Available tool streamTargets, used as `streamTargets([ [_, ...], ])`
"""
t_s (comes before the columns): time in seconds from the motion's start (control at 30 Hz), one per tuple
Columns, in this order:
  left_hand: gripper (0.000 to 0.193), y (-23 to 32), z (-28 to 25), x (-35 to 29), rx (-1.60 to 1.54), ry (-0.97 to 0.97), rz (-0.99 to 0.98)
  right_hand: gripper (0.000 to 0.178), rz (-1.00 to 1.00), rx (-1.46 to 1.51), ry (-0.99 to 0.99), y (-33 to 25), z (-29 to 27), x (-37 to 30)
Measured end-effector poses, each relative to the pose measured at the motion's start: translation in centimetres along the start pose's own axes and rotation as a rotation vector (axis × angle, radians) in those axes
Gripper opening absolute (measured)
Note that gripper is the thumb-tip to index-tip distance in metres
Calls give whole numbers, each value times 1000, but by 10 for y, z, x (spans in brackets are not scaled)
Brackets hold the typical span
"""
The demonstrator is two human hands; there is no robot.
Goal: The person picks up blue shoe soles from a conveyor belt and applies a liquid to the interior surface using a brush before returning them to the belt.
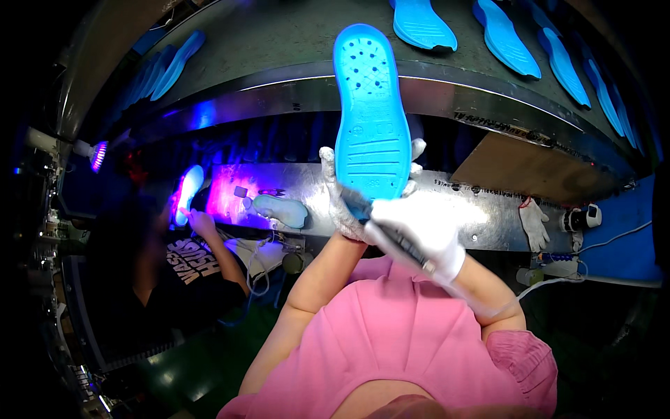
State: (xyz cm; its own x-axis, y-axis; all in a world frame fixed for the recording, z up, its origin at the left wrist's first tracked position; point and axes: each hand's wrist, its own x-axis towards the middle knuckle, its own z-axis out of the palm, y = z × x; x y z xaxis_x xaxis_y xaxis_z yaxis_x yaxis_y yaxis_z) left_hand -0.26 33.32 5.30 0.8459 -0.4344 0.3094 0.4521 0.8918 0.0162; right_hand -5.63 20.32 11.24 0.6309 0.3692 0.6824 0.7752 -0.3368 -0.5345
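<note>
A bright blue shoe sole [373, 126] is held up in the middle, its dotted round end pointing away and its ridged part nearer me. My left hand [343, 209], in a whitish glove, grips the sole from beneath, with fingers showing along both sides. In my right hand [429, 227], also white-gloved, is a long dark handheld tool [401, 244]. Motion smears that tool, so its exact kind is unclear. The tool's far end lies at the near end of the sole; whether they touch, I cannot tell.
Beyond a metal edge [293, 87], several blue soles [506, 38] lie on a dark belt-like surface. Below is a metal bench [440, 216] with a pale sole [280, 211], a white glove [534, 223] and a cable [551, 279]. At left, another person's hand [201, 222] holds a sole under purple light.
</note>
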Motion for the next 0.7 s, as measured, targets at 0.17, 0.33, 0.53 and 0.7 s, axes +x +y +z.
streamTargets([
  [0.17, 97, -1, 16, 4, 177, 159, 48, 20, 534, 544, 241, 17, -4, 1],
  [0.33, 97, 29, 2, 8, 224, 96, -190, 15, -314, -253, -270, 16, -30, -5],
  [0.53, 75, 50, -15, 8, -64, 336, -389, 14, 22, 24, -328, 22, -43, 13],
  [0.7, 70, 54, -2, 19, 19, 61, -564, 20, 77, 83, -494, 3, -45, 12],
])
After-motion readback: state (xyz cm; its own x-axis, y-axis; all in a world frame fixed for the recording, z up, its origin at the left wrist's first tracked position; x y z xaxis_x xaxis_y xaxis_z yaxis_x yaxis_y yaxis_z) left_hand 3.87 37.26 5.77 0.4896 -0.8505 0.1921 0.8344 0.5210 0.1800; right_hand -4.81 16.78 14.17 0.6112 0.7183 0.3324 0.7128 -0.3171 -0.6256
